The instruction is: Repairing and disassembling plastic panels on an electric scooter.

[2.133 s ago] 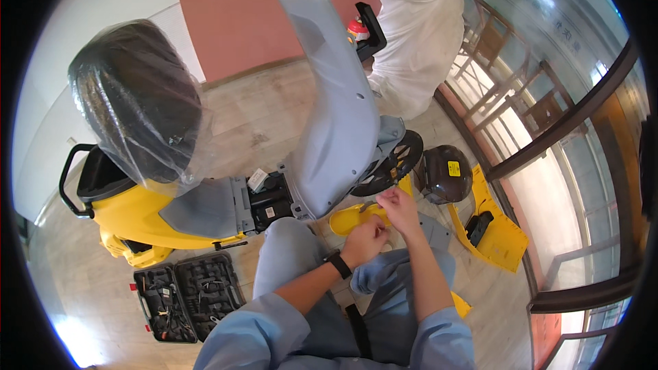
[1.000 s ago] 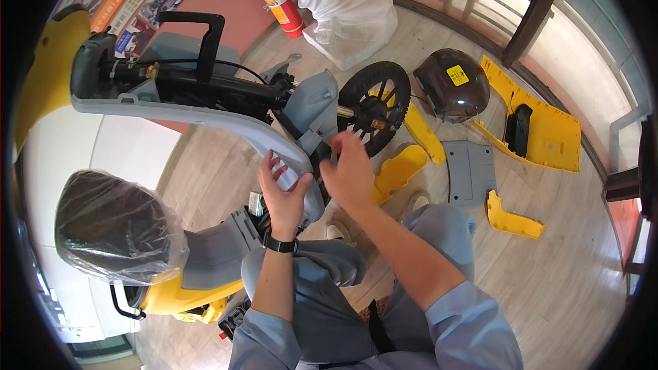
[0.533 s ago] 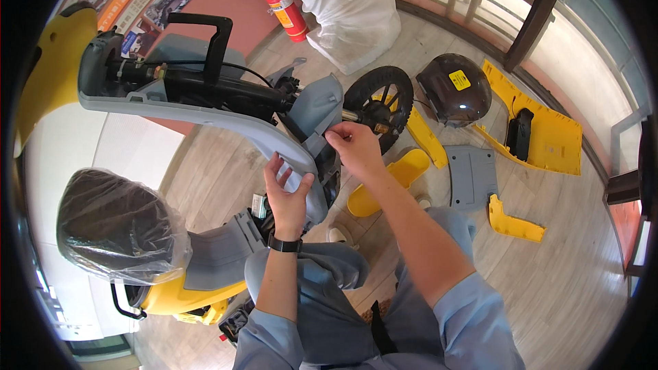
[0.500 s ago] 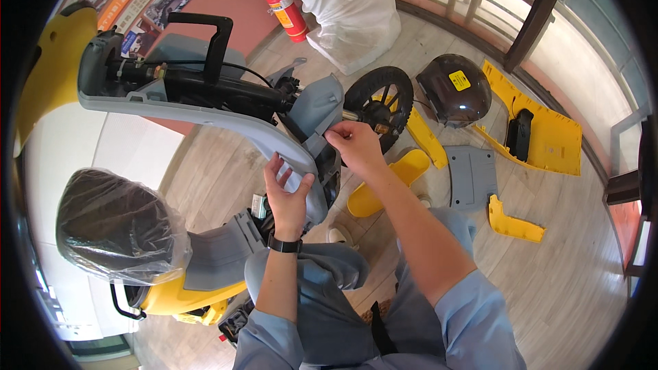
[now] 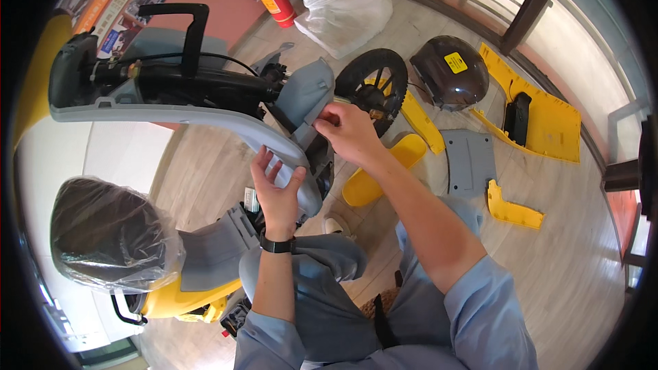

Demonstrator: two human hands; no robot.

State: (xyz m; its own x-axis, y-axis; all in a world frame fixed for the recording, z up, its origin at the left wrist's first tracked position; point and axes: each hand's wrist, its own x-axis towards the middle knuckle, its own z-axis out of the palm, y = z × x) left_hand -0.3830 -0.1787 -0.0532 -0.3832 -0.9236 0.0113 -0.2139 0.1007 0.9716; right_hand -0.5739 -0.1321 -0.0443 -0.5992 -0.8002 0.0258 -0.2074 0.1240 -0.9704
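A partly stripped scooter stands on my left, its long grey body panel point(image 5: 226, 122) curving down toward me. My left hand point(image 5: 277, 192) has its fingers spread beside this panel's lower curve, with the fingertips at its edge. My right hand point(image 5: 348, 133) is closed in a pinch at the lower edge of the grey front cover point(image 5: 305, 92). What sits between its fingertips is hidden. Just beyond that hand is the black front wheel point(image 5: 373, 89). A black tube point(image 5: 219, 85) with a cable lies exposed above the long panel.
Yellow panels point(image 5: 548, 120), a grey plate point(image 5: 469, 162), a small yellow piece point(image 5: 514, 209) and a dark brown rounded case point(image 5: 452, 72) lie on the floor at right. A plastic-wrapped seat point(image 5: 110, 233) is at left. A fire extinguisher point(image 5: 274, 0) stands at the back.
My view has shifted a little, so the scooter appears further left and higher. Both hands keep nearly the same places on it; the right one remains pinched at the front cover.
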